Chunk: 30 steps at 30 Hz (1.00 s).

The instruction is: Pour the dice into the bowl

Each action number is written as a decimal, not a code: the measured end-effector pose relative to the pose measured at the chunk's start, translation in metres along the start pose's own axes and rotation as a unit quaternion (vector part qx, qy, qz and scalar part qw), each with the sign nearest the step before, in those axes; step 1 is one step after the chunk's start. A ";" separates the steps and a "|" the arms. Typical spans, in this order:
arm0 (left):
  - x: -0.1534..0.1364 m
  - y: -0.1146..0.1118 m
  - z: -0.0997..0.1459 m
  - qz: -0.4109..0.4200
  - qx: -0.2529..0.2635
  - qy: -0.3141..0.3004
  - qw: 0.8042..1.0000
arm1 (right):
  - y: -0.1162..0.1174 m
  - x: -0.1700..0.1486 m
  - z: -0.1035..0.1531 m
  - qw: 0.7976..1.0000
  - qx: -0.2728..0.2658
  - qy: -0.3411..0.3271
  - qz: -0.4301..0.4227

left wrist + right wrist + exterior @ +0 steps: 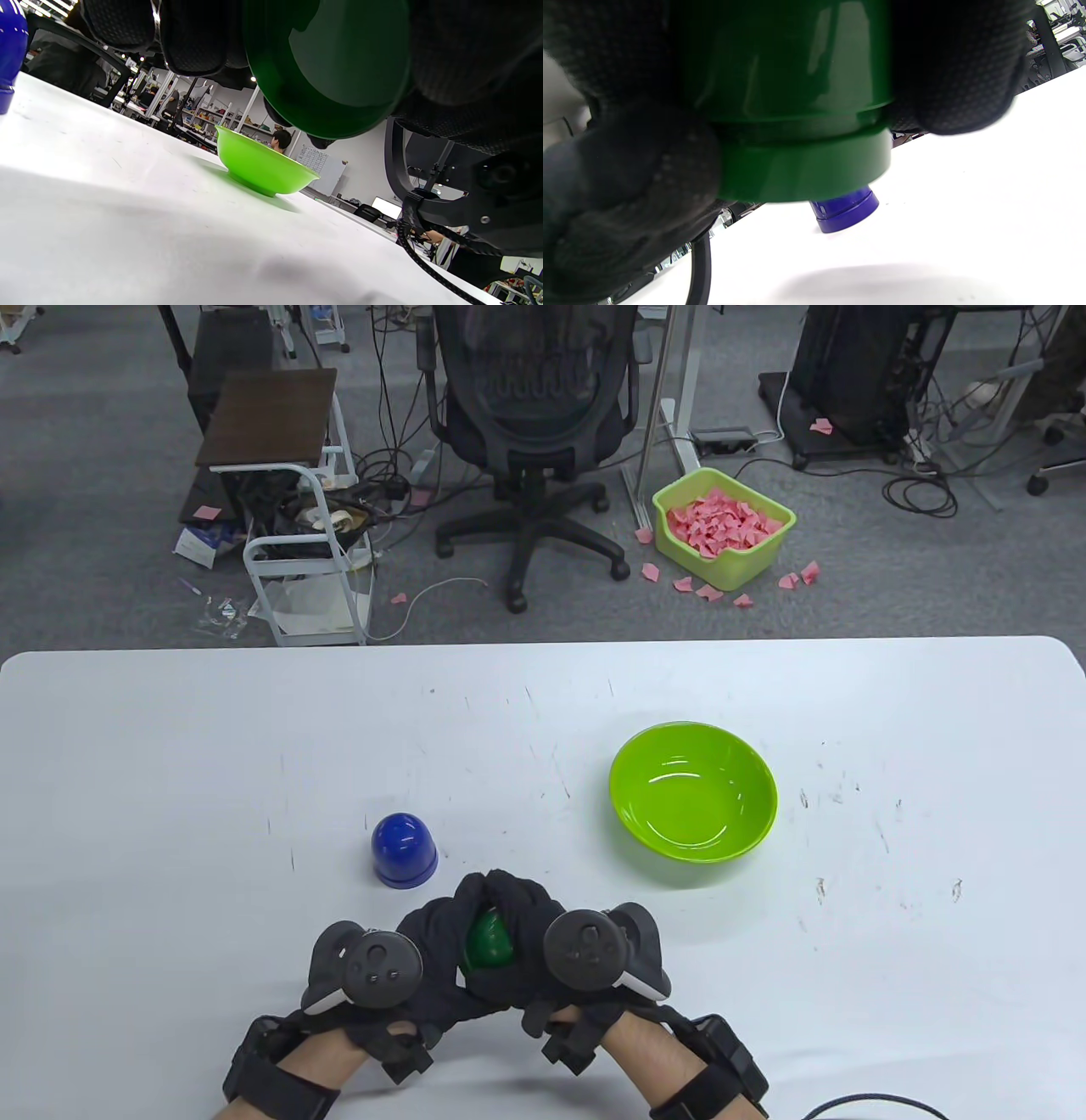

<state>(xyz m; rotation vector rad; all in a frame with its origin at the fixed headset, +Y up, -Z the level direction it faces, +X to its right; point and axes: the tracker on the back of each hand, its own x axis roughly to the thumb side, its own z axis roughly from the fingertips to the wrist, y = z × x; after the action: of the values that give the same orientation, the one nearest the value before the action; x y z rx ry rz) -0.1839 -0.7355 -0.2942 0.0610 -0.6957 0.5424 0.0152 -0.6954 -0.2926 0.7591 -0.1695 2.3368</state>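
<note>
Both hands grip green cup nr table edge (lifted).

Both gloved hands meet at the table view's six o'clock. The left hand curls in from seven o'clock, the right hand from five o'clock, fingers wrapped round the same green cup, fingertips touching at its twelve o'clock side.
</note>
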 end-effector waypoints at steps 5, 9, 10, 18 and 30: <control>-0.008 0.004 0.001 -0.003 0.003 0.012 1.000 | -0.015 -0.006 0.004 0.999 -0.039 -0.004 -0.009; -0.016 0.007 0.002 -0.004 0.009 0.027 1.000 | -0.029 -0.014 0.008 0.998 -0.069 0.005 -0.006; -0.018 0.008 0.002 -0.002 0.011 0.030 0.999 | -0.031 -0.017 0.009 0.998 -0.070 0.008 -0.003; -0.031 0.015 0.004 0.014 0.029 0.060 0.998 | -0.027 -0.043 0.009 0.997 -0.010 0.048 0.055; -0.033 0.018 0.006 0.013 0.034 0.061 0.997 | 0.005 -0.070 0.002 0.971 0.101 0.074 0.204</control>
<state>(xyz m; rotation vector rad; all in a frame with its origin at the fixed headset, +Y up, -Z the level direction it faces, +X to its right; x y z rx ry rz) -0.2178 -0.7364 -0.3126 0.0822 -0.5586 0.5891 0.0557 -0.7394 -0.3296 0.6926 -0.0230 2.8254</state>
